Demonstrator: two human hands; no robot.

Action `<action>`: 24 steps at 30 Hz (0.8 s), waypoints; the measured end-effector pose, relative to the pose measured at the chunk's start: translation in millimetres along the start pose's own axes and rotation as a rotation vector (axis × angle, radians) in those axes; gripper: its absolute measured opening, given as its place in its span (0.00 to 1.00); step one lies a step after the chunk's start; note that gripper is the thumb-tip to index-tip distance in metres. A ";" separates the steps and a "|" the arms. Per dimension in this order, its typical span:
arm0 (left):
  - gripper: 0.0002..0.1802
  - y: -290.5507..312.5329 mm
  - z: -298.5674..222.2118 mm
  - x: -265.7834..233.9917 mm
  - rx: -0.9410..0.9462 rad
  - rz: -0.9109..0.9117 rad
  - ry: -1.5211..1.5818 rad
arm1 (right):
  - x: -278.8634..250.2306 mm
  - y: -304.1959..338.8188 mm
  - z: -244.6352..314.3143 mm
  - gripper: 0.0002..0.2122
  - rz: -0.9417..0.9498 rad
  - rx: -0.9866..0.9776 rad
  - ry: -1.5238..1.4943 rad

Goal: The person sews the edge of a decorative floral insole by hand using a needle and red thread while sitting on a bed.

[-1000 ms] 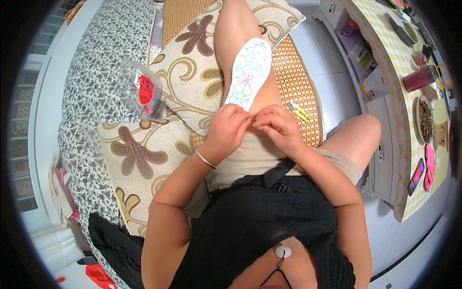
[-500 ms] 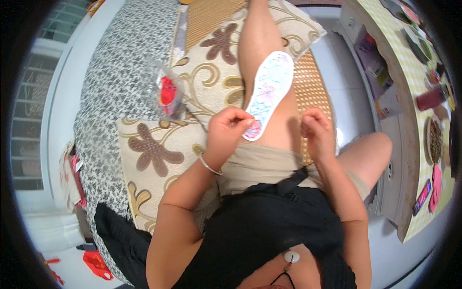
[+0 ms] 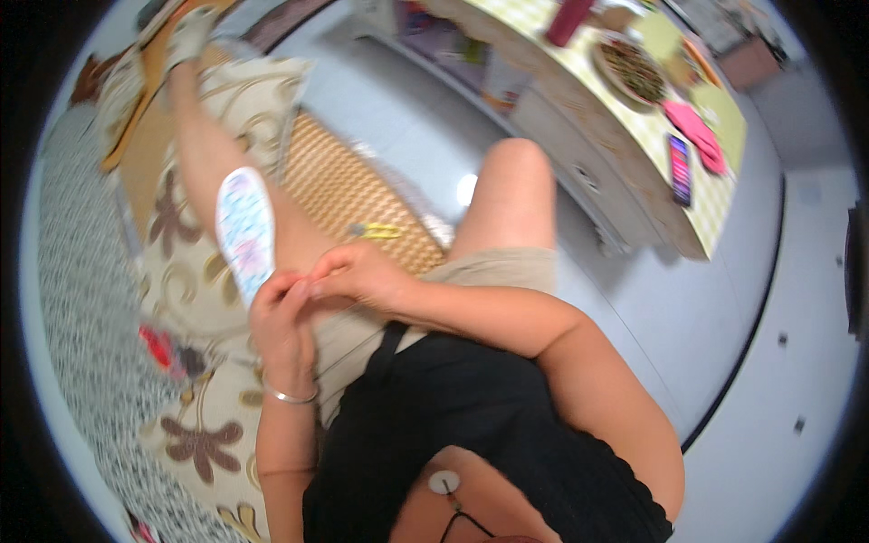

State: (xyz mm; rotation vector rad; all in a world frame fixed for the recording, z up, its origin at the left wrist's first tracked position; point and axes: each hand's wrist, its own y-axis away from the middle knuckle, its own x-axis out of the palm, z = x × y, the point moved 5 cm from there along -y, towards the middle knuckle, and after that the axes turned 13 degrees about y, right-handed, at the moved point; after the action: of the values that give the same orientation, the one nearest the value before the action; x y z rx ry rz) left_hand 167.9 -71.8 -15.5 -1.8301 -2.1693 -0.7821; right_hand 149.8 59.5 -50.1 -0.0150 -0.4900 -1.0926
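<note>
A white insole (image 3: pixel 244 226) with blue and pink patterning lies lengthwise along my outstretched left leg. Its heel end runs behind the fingers of my left hand (image 3: pixel 282 317), which are closed on it. My right hand (image 3: pixel 360 273) is pinched, its fingertips meeting those of my left hand beside the heel. Whatever the right fingers hold is too small to make out. A small yellow tool (image 3: pixel 377 231) rests on the woven mat (image 3: pixel 339 181) past my right hand; blur hides its exact kind.
Patterned cushions (image 3: pixel 195 281) lie under and beside my left leg. A bag with red contents (image 3: pixel 163 351) is at the left. On the right, a cabinet with a checked cloth (image 3: pixel 724 217) bears a bowl (image 3: pixel 631 71), a phone (image 3: pixel 679 170) and a pink cloth (image 3: pixel 695 136).
The view has swung to the right. My right hand has come across from apart to meet my left hand's fingertips. The left hand stays at the insole's heel.
</note>
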 end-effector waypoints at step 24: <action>0.07 -31.2 -22.1 12.5 0.149 0.074 -0.467 | -491.4 254.1 110.1 0.04 -1.566 -0.139 0.293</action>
State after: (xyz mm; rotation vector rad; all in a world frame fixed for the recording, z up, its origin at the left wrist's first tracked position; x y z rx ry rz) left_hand 131.2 -75.3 0.7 -2.1628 -2.3228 -0.1762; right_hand 146.2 622.4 -85.2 0.4722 -0.0691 -2.6039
